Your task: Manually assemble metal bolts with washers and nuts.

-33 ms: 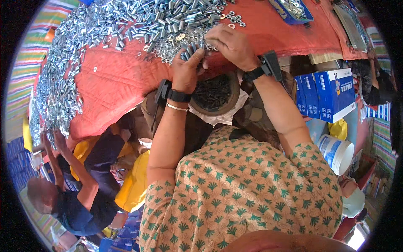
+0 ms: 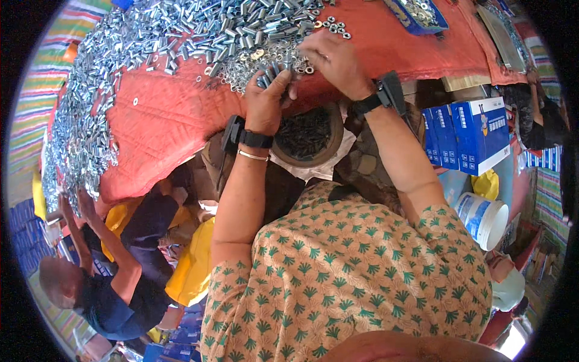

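My left hand [image 2: 265, 102] is closed around several short steel-coloured metal cylinders [image 2: 269, 76], which stick up side by side between thumb and fingers. They look like sleeves or bolts; their exact kind is too small to tell. Just to the right, my right hand [image 2: 338, 63] hovers over the table's near edge with bent, motion-blurred fingers. Whether anything is pinched in it I cannot see. Beyond both hands lies a pile of small washers [image 2: 235, 73] on a red cloth [image 2: 163, 111]. A big heap of loose metal sleeves [image 2: 205, 27] spreads behind it and down the left side.
Below my hands stands a round tub [image 2: 304, 136] of dark small parts. Several nuts [image 2: 338, 27] and a blue tray [image 2: 416, 15] lie farther right. Blue boxes [image 2: 470, 136] and a white bucket [image 2: 485, 220] are at the right. Another person [image 2: 102, 289] reaches into the heap at lower left.
My right hand has shifted slightly right, away from the held cylinders, and its fingers are more blurred. My left hand keeps its grip, barely moved.
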